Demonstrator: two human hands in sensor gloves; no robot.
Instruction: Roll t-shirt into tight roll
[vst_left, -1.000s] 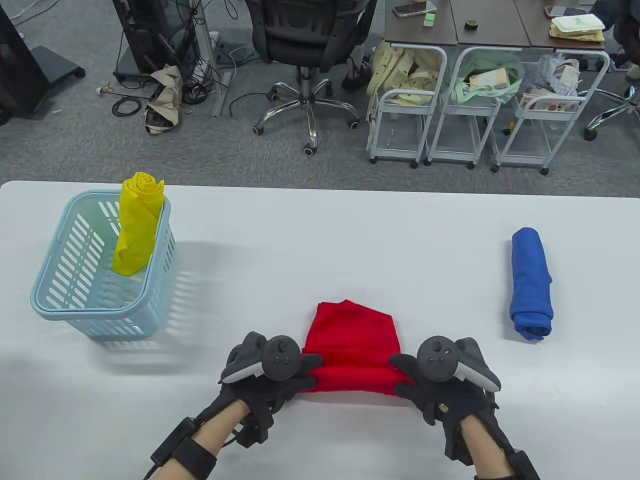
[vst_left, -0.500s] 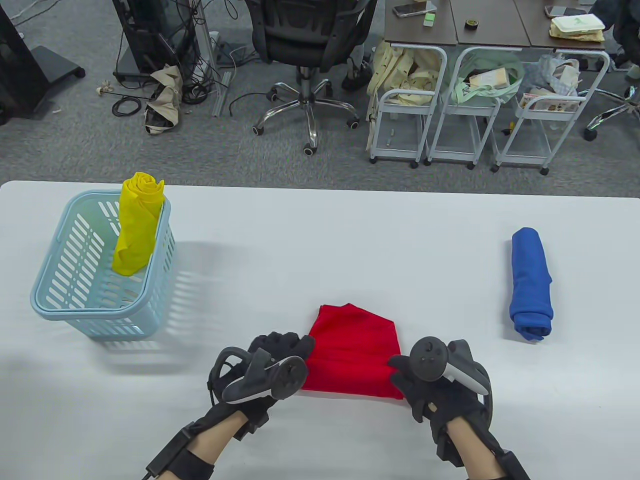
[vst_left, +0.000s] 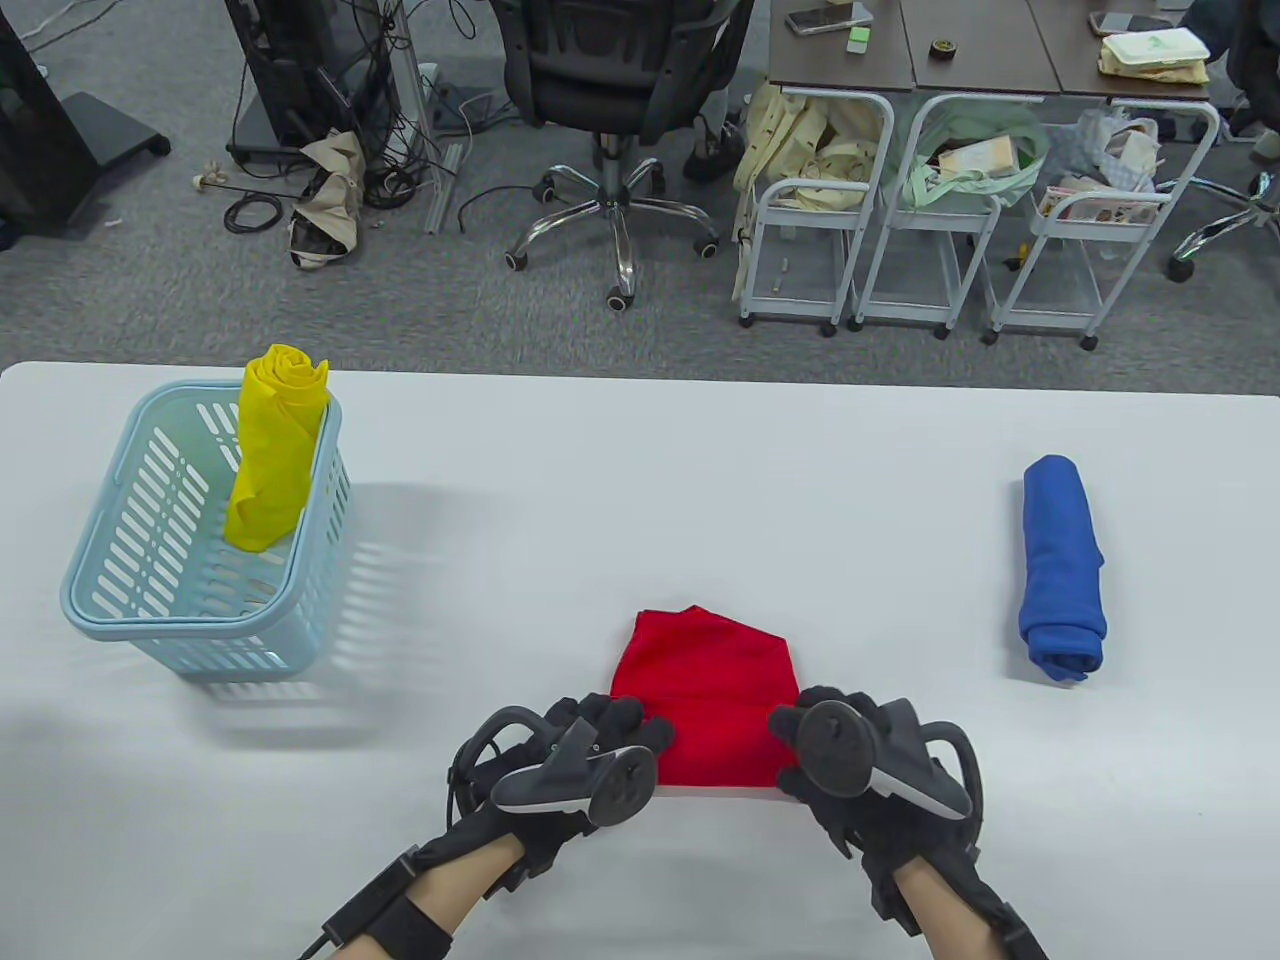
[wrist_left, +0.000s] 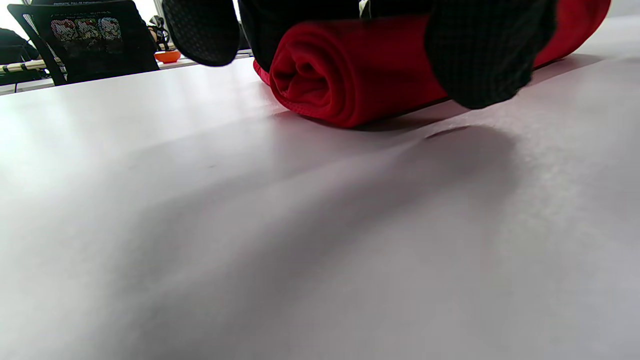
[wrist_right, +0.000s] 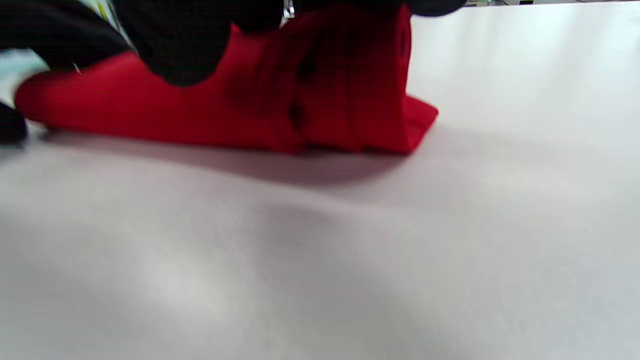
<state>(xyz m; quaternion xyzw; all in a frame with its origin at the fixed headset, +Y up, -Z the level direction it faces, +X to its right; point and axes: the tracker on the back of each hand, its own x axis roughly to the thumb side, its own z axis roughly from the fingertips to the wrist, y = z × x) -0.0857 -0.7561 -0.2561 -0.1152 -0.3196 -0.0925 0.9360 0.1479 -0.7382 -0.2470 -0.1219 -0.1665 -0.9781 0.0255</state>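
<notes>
At the table's near edge, left hand (vst_left: 560, 770) and right hand (vst_left: 860, 770) each curl their fingers over one end of the red t-shirt (vst_left: 705, 690). Its rolled part lies between the hands, long axis left-right, spiral end facing left. The unrolled cloth extends away from the hands across the white table (vst_left: 640, 480).

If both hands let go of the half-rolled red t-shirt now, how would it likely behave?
The red cloth t-shirt looks soft and floppy, so its coil would probably loosen. A flat tail lies beyond the roll, so it seems unlikely to roll away. The left hand and right hand grip its ends.
</notes>
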